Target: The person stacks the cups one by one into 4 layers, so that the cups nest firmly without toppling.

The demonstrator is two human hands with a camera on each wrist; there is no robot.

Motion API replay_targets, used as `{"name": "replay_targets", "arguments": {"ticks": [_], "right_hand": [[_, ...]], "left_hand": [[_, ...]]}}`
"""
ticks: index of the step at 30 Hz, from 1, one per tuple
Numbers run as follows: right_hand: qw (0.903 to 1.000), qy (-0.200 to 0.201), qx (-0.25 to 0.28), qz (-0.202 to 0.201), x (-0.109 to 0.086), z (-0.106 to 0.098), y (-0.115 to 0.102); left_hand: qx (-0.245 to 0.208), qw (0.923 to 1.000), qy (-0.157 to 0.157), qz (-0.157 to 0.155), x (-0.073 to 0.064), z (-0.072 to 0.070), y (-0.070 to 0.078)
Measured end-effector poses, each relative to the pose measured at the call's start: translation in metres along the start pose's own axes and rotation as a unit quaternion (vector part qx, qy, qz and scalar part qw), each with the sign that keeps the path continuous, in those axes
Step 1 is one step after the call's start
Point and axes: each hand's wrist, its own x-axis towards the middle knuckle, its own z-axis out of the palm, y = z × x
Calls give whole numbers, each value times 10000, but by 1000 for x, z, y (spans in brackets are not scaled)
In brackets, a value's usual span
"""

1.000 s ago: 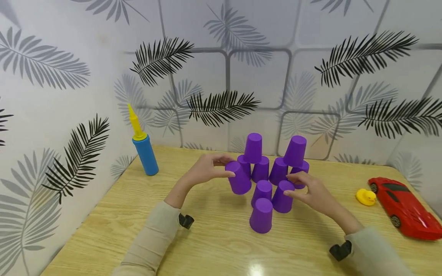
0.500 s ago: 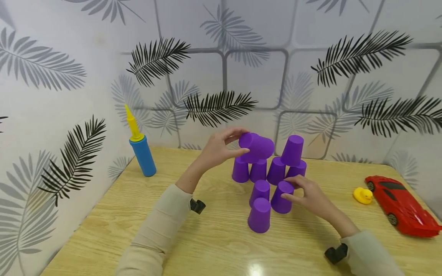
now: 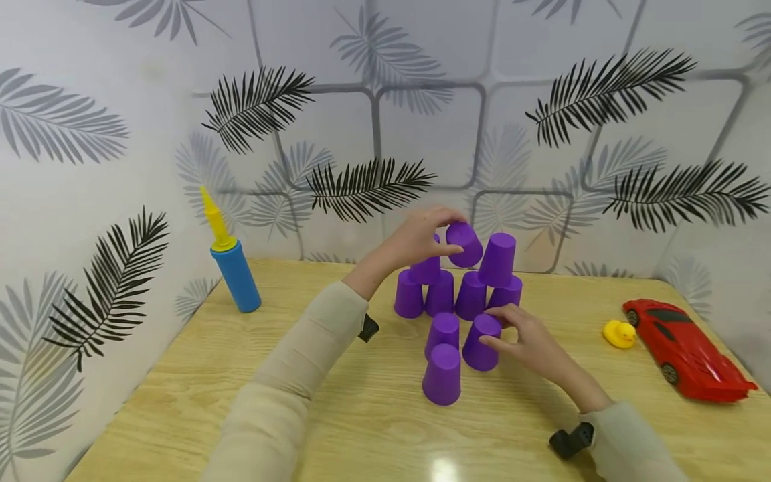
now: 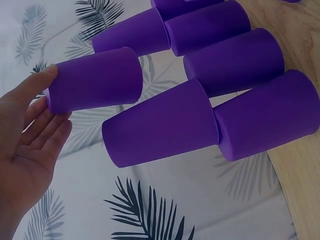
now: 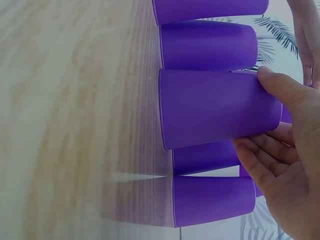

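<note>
My left hand [image 3: 424,234] holds a purple cup [image 3: 464,245] by its base end, tilted, up in the gap between two upper cups. One of these, the left upper cup [image 3: 425,266], stands behind my fingers; the right upper cup [image 3: 497,260] sits across two lower ones. In the left wrist view the held cup [image 4: 95,80] is apart from the stacked cups, pinched between thumb and fingers. Lower down, my right hand [image 3: 533,340] grips an upside-down purple cup [image 3: 482,343] that stands on the table. The right wrist view shows thumb and fingers around this cup [image 5: 215,107] near its base.
Several upside-down cups form the back row [image 3: 409,294]. Two more, a middle cup [image 3: 442,331] and a front cup [image 3: 442,375], stand beside the right-hand cup. A blue-yellow hand pump [image 3: 236,274] is at left; a yellow duck [image 3: 619,334] and red toy car [image 3: 687,351] are at right.
My left hand has lifted its cup from the left of the back row and carried it up and right, past the left upper cup. My right hand keeps its grip in place.
</note>
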Motion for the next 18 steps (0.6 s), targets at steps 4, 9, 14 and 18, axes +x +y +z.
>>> {"name": "replay_targets", "arguments": {"ticks": [4,9,14,18], "right_hand": [[10000,-41,44,-8,2,-1,-2],[10000,-23,53,-43,2,-2,-1],[10000,-12,52,-68,1,-2,0],[10000,-16,59,-62,-1,-3,0]], "left_hand": [[123,9988,-451,-122,11,5,-1],[335,9960,-807,-176,19,10,-1],[480,9932,-1037,-202,23,16,-2],[516,9918,-1136,-266,25,21,-2]]}}
